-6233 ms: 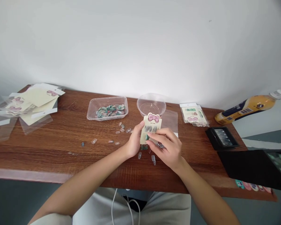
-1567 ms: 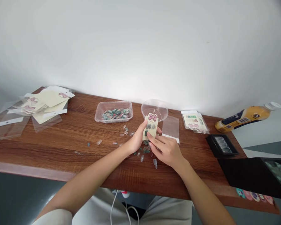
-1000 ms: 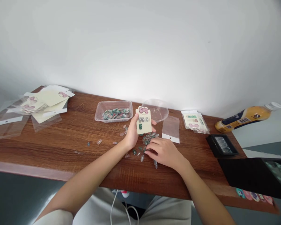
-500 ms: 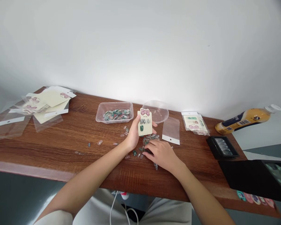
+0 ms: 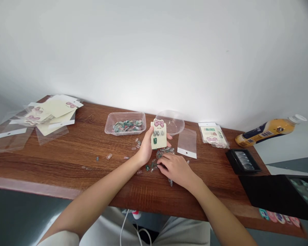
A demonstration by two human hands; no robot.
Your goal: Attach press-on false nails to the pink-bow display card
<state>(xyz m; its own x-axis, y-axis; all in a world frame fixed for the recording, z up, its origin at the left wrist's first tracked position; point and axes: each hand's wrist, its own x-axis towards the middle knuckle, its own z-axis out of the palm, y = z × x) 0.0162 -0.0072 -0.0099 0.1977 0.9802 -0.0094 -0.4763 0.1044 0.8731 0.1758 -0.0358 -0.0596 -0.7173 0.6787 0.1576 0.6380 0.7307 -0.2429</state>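
1. Bow-topped cream card (image 5: pixel 158 135) stands upright in our left hand (image 5: pixel 145 150), pinched between thumb and fingers above the wooden table (image 5: pixel 66 164).
2. Our right hand (image 5: pixel 176 169) curls low, its fingertips (image 5: pixel 159 164) among loose press-on nails (image 5: pixel 164 151); we cannot tell whether they pinch one.
3. Just behind the card, we see a clear plastic tray (image 5: pixel 110 127) of nails and a clear bowl (image 5: pixel 172 122).

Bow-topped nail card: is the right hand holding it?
No, the left hand holds the card; the right hand is among loose nails.
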